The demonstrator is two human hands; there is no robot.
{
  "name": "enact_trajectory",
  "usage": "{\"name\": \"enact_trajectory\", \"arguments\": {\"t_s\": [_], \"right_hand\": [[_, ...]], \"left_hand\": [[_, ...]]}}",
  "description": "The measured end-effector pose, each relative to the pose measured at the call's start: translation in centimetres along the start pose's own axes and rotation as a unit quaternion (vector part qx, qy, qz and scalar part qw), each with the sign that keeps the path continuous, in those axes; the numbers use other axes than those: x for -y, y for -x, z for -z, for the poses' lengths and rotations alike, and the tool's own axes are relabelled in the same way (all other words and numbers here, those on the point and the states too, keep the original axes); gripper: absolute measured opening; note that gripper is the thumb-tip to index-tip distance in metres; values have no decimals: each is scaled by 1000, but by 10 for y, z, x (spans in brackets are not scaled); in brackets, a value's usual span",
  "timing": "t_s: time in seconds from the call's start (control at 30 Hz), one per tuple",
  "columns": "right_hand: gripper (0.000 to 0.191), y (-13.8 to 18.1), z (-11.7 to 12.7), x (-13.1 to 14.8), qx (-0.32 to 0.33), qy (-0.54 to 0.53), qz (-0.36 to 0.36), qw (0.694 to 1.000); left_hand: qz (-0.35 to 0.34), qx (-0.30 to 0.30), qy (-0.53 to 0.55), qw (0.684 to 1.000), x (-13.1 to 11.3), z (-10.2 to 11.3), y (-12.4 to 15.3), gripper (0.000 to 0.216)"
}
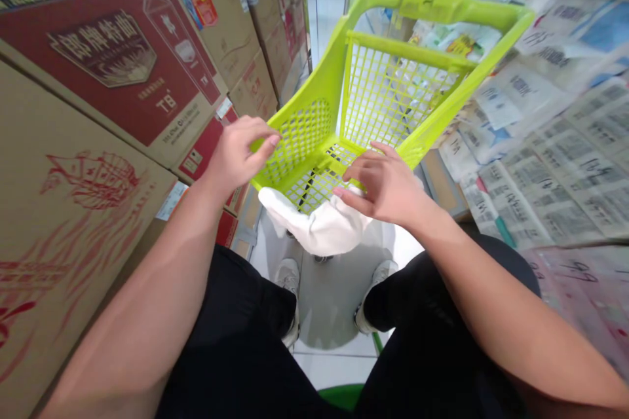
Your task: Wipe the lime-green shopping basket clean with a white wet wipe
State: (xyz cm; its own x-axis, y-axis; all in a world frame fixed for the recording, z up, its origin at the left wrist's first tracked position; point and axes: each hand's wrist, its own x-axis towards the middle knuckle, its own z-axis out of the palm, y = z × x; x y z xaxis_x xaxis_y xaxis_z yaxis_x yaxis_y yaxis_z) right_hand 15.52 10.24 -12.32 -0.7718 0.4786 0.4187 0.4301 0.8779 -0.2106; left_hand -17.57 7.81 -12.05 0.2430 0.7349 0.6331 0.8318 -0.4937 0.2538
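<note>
White cloth (327,228)'s kinda slung along the near rim of the lime-green shopping cart (314,97), long axis side to side. The right hand (386,186) is nearer, at its right end, fingers curled, can't tell if gripping; the left hand (246,149) is up-left, fingers loosely apart.

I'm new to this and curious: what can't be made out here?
In the head view:
Whether the right hand touches the soft white item: the hand covers any contact.
The green object: black trousers and the lower edge hide its shape.
Small print on the packages at right: blurred.
</note>
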Motion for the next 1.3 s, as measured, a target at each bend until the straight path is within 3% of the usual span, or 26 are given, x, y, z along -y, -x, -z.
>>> {"name": "enact_trajectory", "arguments": {"t_s": [0.1,0.2,0.3,0.47,0.57,0.77,0.83,0.9,0.97,1.07,1.13,1.2,1.3], "right_hand": [[54,-3,3,0,37,-37,4,999],[48,-8,2,4,63,-89,8,994],[41,-13,-2,5,34,-150,8,988],[49,-16,8,-2,-60,-208,-28,976],[52,-17,24,-22,-137,-154,-55,977],[44,-15,39,-84,-203,37,-77,975],[39,-15,37,-84,-287,78,-85,951],[39,-16,30,-66,-337,76,-78,935],[43,-18,18,-34,-283,41,-45,957],[42,-21,-8,18,-44,-5,72,996],[45,-23,-22,38,46,27,84,995],[51,-24,-27,39,58,57,68,994],[54,-26,-20,11,29,79,20,996]], "left_hand": [[-29,192,35,980,-33,0,13,49],[-10,273,44,961,-42,-1,23,55],[11,252,61,966,-35,3,28,60],[35,218,125,967,-36,15,23,54],[24,222,160,962,-49,16,19,50],[44,267,182,945,-69,9,20,32],[44,273,181,944,-70,7,21,29],[32,281,155,947,-70,6,22,32],[14,296,114,948,-68,4,22,37],[-14,302,65,951,-65,1,22,49],[-25,293,47,955,-62,0,21,55],[-25,289,34,956,-58,0,21,56],[-17,293,15,956,-55,-1,22,57]]}}
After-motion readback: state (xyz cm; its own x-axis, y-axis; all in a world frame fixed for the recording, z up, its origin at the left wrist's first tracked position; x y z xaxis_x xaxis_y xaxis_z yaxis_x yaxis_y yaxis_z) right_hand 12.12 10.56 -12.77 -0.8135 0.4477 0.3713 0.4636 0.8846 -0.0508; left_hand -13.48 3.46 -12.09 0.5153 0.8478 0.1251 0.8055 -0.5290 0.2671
